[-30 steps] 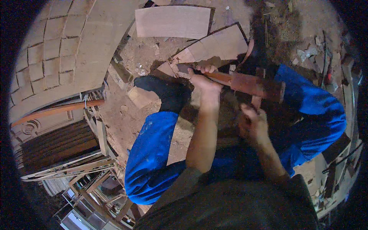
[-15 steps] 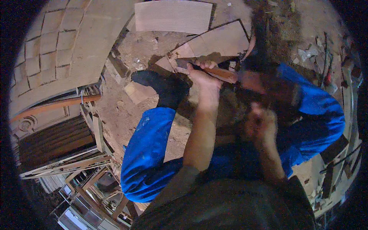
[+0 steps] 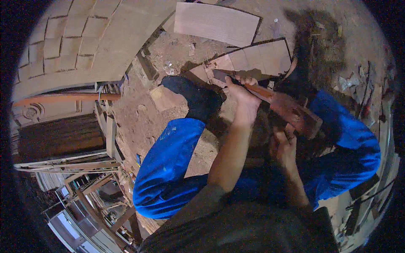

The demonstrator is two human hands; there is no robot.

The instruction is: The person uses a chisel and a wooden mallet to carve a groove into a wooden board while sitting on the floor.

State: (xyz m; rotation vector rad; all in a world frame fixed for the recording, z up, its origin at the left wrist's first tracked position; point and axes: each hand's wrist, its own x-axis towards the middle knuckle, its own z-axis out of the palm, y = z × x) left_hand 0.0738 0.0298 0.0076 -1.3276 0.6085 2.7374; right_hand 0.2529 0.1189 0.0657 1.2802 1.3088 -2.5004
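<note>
My left hand (image 3: 247,98) is closed around a chisel (image 3: 260,91), its dark blade pointing up and left. The tip of the blade lies at the notched, chipped end of a pale wooden board (image 3: 257,59) on the ground. My right hand (image 3: 283,148) grips the handle of a reddish-brown wooden mallet (image 3: 296,113). The mallet's head is at the butt of the chisel's handle; whether they touch I cannot tell. Shadow partly hides the mallet's handle and the fingers around it.
My dark-covered foot (image 3: 192,95) stands left of the board, beside a small wood offcut (image 3: 166,99). Another pale board (image 3: 217,23) lies beyond. A large panel with a block pattern (image 3: 71,46) fills the upper left. Stacked timber and frames (image 3: 63,139) are at left; scraps lie right.
The mallet, blurred by motion before, is now sharper and down at the chisel's handle end. The view has shifted, so the scene sits farther right and lower. My left hand keeps hold of the chisel.
</note>
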